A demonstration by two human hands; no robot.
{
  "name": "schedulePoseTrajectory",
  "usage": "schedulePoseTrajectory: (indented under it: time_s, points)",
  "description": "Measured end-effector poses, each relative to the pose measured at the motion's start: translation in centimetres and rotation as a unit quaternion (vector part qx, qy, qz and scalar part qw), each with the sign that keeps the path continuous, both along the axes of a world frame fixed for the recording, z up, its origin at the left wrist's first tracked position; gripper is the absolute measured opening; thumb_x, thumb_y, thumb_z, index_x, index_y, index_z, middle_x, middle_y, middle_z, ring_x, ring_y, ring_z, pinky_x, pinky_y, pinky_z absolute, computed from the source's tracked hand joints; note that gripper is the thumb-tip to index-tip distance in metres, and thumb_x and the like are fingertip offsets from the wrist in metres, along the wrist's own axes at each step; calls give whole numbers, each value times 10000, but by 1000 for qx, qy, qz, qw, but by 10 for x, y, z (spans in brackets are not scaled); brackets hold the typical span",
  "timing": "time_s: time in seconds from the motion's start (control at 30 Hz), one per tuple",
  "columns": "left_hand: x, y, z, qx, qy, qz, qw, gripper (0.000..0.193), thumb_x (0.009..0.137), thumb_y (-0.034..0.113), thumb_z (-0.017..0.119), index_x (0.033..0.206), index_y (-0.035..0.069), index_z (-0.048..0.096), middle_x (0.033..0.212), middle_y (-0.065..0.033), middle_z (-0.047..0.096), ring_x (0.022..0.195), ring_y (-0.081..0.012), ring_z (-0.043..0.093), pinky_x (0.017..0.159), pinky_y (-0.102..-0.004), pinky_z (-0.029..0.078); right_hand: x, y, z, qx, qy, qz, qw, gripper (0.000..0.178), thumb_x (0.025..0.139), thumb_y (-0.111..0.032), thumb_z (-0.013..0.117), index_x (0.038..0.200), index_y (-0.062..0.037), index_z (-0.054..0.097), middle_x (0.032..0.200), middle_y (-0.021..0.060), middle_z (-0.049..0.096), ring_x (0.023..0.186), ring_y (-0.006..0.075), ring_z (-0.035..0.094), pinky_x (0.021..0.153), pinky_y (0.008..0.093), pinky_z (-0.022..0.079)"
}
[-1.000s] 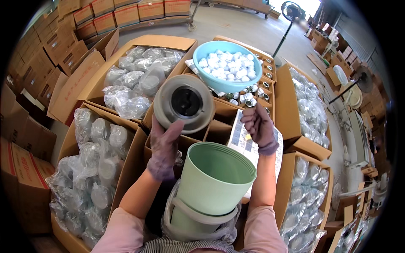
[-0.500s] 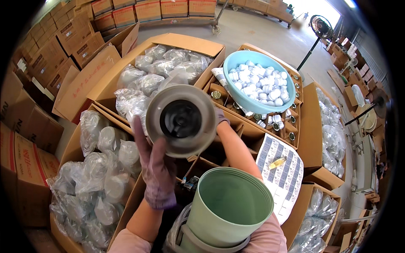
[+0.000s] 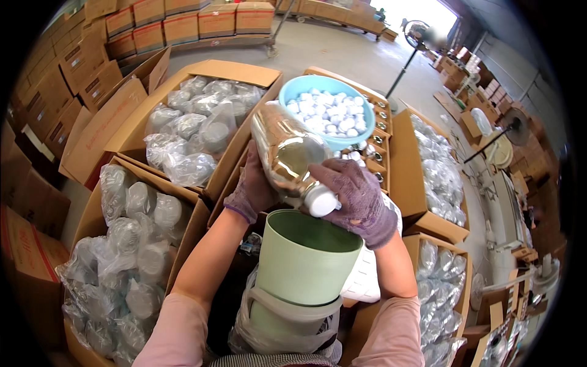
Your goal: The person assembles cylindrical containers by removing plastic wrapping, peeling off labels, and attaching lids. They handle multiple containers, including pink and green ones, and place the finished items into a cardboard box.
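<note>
A shiny metal liner point(image 3: 284, 150), like the inner flask of a thermos, is held tilted in the air above the open cartons, with its narrow end pointing down toward the person. The left hand point(image 3: 252, 186), in a purple knitted glove, grasps the liner from the left and from under, with the fingers wrapped around its body. The right hand point(image 3: 358, 199), also gloved, is closed on a small white cap point(image 3: 322, 200) that sits at the lower end of the liner.

Just below both hands stands a pale green plastic shell point(image 3: 304, 260), open at the top and empty inside as far as one can see. It rests on a stack of similar shells wrapped in a clear bag point(image 3: 269, 330), close to the person's body.

Behind the liner there is a light blue basin point(image 3: 293, 92) full of white caps. Under it lies a cardboard tray point(image 3: 382, 116) with small metal parts in compartments. To the left, two large open cartons point(image 3: 122, 128) hold bagged silver liners point(image 3: 189, 131), and more such cartons stand to the right. Farther away, closed boxes point(image 3: 183, 24) are stacked along the concrete floor point(image 3: 342, 55), and a standing fan point(image 3: 417, 33) is near the bright doorway.
</note>
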State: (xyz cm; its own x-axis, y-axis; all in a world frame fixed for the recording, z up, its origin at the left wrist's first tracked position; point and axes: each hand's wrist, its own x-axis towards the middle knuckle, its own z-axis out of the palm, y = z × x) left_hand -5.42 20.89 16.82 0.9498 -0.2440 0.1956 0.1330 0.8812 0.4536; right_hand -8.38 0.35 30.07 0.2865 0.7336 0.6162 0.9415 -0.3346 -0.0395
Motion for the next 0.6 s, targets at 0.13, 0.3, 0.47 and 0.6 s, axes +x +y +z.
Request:
schedulePoseTrajectory:
  time_s: [0.13,0.3,0.47,0.6]
  points:
    - [-17,-27,42,52,-92,-21,994,873,893,744,461,1451,74,405,1369,-158,527,1241,-312,545,1049,-483,476,-8,-59,23,129,356,67,923,597,756,-42,778,1315,-38,568,1187,127,639,1102,228,619,892,336,520]
    - [-62,-59,48,180,-59,-28,982,790,970,666,402,1400,7,469,1231,-134,622,1160,-256,591,965,-386,508,18,-74,-19,374,409,-2,832,780,953,-341,594,1555,-25,211,1562,197,292,1408,263,353,1123,357,348]
    - [-107,-55,40,556,-290,292,723,723,1015,593,349,1303,-38,554,1105,-99,680,1022,-199,630,899,-334,509,-41,-73,-37,277,410,-25,868,758,928,-355,574,1551,-60,258,1577,154,286,1457,268,272,1186,379,225]
    - [-126,-68,44,397,-122,216,884,675,1018,556,349,1209,-31,622,1139,-154,652,1048,-263,550,998,-389,414,-70,-85,-33,228,550,15,804,467,913,-241,617,1335,-47,562,1293,115,557,1138,226,565,997,361,458]
